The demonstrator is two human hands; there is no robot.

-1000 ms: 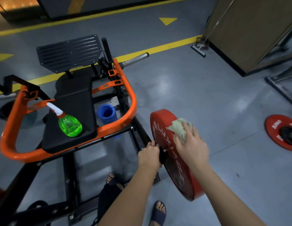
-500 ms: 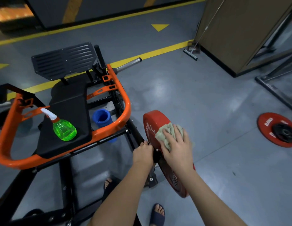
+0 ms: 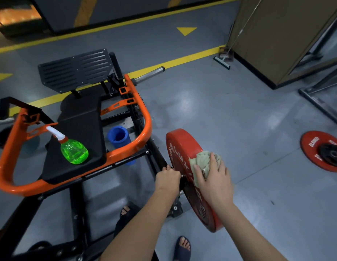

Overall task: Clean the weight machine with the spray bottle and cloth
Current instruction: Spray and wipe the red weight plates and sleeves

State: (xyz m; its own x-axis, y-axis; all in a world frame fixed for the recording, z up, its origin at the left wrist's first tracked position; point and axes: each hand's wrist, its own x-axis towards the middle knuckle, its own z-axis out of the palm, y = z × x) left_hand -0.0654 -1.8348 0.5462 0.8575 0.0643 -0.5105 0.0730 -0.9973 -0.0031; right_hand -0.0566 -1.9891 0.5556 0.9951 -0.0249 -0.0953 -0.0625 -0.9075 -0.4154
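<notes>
The weight machine has an orange frame [image 3: 143, 117] and a black seat pad [image 3: 83, 127]. A red weight plate [image 3: 178, 146] stands on edge on its right side. My right hand [image 3: 213, 178] presses a crumpled grey-green cloth [image 3: 202, 160] against the plate's face, fingers spread over it. My left hand [image 3: 168, 178] grips the black bar of the machine just left of the plate. A green spray bottle [image 3: 74, 151] with a white nozzle lies on the seat pad, away from both hands.
A blue cup-like holder [image 3: 118, 138] sits inside the frame. A second red plate [image 3: 322, 150] lies flat on the grey floor at right. A wooden cabinet [image 3: 276, 34] and metal rack legs [image 3: 318, 98] stand at back right. My sandalled feet [image 3: 181, 247] are below.
My right hand has slid the cloth from the plate's upper rim down onto its face. My left hand has kept its grip on the bar.
</notes>
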